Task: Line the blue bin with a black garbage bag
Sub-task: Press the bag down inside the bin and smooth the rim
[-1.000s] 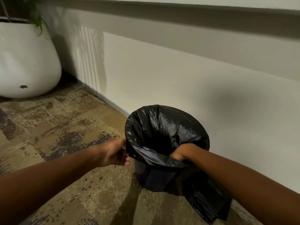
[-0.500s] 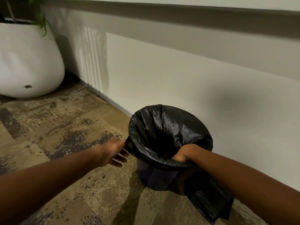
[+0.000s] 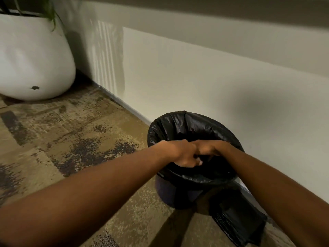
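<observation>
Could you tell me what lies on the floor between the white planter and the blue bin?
In the head view, only bare patterned carpet lies between the white planter and the blue bin; nothing stands on that stretch.

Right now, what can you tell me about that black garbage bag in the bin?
The black garbage bag is thin, glossy, wrinkled plastic. It sits inside the blue bin, its mouth open and folded out over the rim all around. A loose flap hangs down the bin's right side to the carpet. Both hands, left hand and right hand, meet at its near edge with fingers curled, apparently gripping the plastic.
</observation>
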Demonstrator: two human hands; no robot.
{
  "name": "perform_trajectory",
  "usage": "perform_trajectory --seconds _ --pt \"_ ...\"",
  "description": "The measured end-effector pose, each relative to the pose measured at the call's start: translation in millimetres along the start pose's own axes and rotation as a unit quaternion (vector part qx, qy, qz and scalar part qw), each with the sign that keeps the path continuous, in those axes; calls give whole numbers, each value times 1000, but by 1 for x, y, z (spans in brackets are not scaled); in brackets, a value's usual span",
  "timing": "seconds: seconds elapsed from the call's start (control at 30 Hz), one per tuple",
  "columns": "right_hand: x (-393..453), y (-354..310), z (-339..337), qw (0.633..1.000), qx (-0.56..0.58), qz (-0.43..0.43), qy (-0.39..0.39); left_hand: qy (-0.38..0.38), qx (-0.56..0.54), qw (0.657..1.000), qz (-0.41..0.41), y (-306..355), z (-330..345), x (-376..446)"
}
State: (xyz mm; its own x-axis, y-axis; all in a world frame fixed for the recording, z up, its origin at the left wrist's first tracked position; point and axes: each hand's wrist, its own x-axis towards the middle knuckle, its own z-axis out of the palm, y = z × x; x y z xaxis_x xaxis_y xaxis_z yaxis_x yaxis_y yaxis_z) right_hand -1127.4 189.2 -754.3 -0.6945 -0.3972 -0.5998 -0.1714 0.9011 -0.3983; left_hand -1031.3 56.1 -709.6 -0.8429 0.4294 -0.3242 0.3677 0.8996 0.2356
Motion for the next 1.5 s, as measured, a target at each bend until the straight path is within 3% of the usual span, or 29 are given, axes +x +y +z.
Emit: perform_trajectory --seconds 0.1,0.23,0.63,0.9,1.1,1.23,1.33,1.4,1.5 --pt "25 10 8 999 14 12 -27 -101 35 993 -48 -11 12 23" --pt "47 24 8 998 -53 28 -36 -203 25 972 -114 -23 16 43" --pt "68 37 26 967 -159 89 -180 -262 -34 949 -173 -26 31 54" --pt "61 37 35 958 -87 172 -212 -291 -98 934 -181 -23 33 54" --pt "46 21 30 983 -22 92 -160 -261 -129 944 -153 -28 22 52" --pt "25 10 4 996 43 38 -70 -158 -102 976 -114 -36 -2 50" --pt "4 13 -21 991 132 16 -9 -34 -125 984 -125 -43 -21 43" --pt "-6 20 -32 971 233 7 46 37 -178 973 -141 -45 -22 44" --pt "-12 25 -37 938 335 36 85 49 -358 915 -178 -38 -17 47"
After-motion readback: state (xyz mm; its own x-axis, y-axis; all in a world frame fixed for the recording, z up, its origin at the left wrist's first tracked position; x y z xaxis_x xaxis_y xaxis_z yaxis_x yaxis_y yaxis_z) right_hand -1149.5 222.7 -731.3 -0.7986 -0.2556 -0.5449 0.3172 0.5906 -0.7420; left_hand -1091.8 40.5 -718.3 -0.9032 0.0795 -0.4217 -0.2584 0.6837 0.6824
